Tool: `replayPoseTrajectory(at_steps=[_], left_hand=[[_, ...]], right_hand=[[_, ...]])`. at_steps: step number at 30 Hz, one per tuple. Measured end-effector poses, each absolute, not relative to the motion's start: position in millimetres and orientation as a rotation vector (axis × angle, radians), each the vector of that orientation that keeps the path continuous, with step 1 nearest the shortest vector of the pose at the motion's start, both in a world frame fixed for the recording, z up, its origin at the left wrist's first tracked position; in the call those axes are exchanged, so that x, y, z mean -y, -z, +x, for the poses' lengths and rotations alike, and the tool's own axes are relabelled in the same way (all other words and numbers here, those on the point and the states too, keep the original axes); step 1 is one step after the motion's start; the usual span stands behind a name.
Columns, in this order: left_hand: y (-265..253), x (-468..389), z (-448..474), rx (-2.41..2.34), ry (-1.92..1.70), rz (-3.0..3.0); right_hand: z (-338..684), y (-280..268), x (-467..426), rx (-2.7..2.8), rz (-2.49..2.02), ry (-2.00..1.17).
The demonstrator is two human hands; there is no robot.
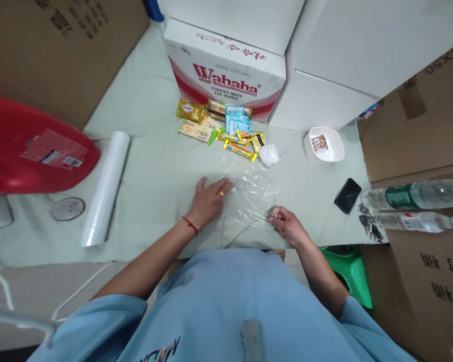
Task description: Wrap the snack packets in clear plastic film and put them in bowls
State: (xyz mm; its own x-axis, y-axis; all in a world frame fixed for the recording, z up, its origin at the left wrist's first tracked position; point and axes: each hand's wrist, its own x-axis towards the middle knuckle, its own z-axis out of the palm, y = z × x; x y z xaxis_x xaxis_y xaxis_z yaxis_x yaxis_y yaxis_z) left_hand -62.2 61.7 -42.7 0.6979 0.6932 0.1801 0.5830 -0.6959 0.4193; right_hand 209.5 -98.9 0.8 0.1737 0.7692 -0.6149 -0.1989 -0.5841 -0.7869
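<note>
A clear plastic bag (249, 198) lies spread flat on the cloth-covered table in front of me. My left hand (209, 201), with a ring and a red cord bracelet, rests on its left edge, fingers stretched out. At the lower right corner my right hand (287, 224) pinches the film between thumb and fingers. Just beyond the bag is a pile of wrapped snacks: a cracker pack (197, 130), blue sachets (237, 120), yellow stick packs (240, 150) and a yellow wrapped bun (191, 110). A crumpled white plastic wad (269, 155) touches the pile's right side.
A Wahaha water carton (226, 75) stands behind the snacks. To the left are a plastic film roll (106, 188), a red jug (33, 151) and a round lid (68, 208). On the right lie a white bowl (336, 146), a phone (348, 195), keys (370, 227) and bottles (430, 195).
</note>
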Motion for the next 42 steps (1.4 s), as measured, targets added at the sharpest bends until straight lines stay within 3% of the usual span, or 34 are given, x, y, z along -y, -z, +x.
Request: replayPoseTrajectory(at_steps=[18, 27, 35, 42], left_hand=[[32, -47, -89, -1.152, -0.308, 2.493], [32, -39, -89, -1.122, -0.234, 2.524], [34, -35, -91, -1.131, -0.251, 2.547], [33, -34, -92, -1.119, -0.246, 2.538]], right_hand=[[258, -17, 128, 0.729, -1.842, -1.65], [280, -5, 26, 0.995, -2.139, -0.854], [265, 14, -36, 0.997, -1.971, -0.935], [295, 8, -44, 0.92, -1.935, -0.758]])
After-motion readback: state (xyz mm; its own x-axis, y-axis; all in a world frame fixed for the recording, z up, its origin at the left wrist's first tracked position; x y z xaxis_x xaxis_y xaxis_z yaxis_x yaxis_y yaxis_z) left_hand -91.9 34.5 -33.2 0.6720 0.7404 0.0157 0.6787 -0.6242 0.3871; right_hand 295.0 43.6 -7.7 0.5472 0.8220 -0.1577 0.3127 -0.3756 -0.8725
